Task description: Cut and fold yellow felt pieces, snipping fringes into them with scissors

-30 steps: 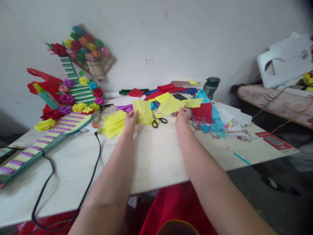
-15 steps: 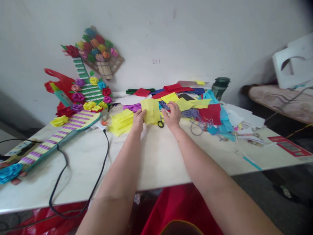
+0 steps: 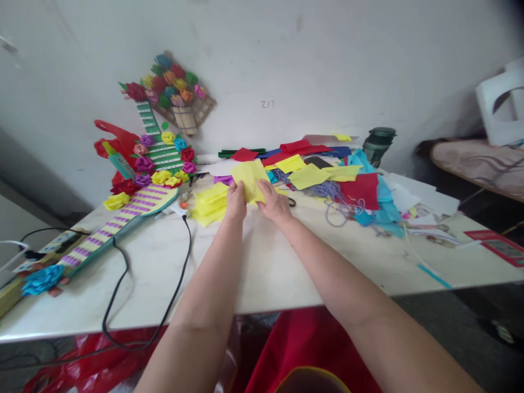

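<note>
Between my two hands is a yellow crepe paper square (image 3: 250, 177), raised a little above the table. My left hand (image 3: 236, 202) pinches its lower left edge. Fingers of my right hand (image 3: 273, 199) close on its lower right edge. Just left of my left hand lies a stack of yellow paper pieces (image 3: 209, 204). A dark scissors handle (image 3: 292, 202) shows beside my right hand; the rest of the scissors is hidden. More yellow sheets (image 3: 311, 176) and a tangle of purple yarn (image 3: 327, 190) lie beyond my right hand.
On the left stand paper-flower decorations (image 3: 155, 158), a glue bottle (image 3: 120, 164) and a black cable (image 3: 180, 289). Red paper (image 3: 360, 191), blue crepe paper (image 3: 387, 210) and a dark green bottle (image 3: 379, 144) sit at the right. The table's front edge (image 3: 278, 310) is near me.
My right hand has moved left onto the yellow square and now grips its edge. The square has tilted. The scissors handle is now mostly covered by my right hand. The view has shifted slightly.
</note>
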Demonstrator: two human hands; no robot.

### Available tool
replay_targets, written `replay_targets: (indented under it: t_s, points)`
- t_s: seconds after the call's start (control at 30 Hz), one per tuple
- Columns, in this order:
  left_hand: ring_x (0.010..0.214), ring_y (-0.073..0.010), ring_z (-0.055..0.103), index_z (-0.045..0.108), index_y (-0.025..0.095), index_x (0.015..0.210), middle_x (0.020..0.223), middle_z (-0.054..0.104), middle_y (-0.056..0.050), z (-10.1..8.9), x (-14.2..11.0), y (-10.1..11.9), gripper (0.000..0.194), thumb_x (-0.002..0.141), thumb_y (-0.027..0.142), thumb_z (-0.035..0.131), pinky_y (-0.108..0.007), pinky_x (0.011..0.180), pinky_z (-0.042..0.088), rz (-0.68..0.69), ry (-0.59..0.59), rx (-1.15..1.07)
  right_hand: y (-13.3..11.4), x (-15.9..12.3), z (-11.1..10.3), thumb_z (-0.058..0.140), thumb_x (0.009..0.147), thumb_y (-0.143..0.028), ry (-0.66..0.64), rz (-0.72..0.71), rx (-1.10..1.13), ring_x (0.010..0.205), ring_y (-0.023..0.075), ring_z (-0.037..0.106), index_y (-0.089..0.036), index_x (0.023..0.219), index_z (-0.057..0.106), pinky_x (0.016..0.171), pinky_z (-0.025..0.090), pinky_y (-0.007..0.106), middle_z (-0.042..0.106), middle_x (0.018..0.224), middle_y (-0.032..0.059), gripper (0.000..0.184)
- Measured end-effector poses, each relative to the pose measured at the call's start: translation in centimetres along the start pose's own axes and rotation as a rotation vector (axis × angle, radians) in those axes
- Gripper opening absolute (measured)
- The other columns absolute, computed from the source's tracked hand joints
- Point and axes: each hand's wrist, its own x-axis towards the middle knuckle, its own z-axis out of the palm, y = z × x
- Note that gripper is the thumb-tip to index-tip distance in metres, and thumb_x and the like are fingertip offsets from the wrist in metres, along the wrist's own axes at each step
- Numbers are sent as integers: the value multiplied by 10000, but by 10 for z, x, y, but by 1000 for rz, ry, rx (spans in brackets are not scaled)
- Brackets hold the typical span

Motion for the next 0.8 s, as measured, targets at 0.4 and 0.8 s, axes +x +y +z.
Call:
replay_targets:
  t_s: [0.4, 0.8]
  points:
    - [789, -206, 638, 548, 187, 862, 779, 645, -56, 7, -8, 3, 258, 720, 391, 618, -351, 729, 507, -137, -86, 123, 18, 4, 12, 371, 791, -82, 215, 5, 188, 1135, 173, 563, -200, 1139, 632, 945, 473, 334, 614, 1227, 53, 451]
    - [1273, -333, 358, 606, 213, 802, 1117, 610, -122, -44, 2, 57, 190, 624, 150, 594, -474, 1008, 272, 235, 300, 1202, 12, 4, 9, 415, 879, -285, 262, 108, 176, 961, 224, 635, -152, 1006, 662, 802, 473, 328, 687, 1061, 127, 309]
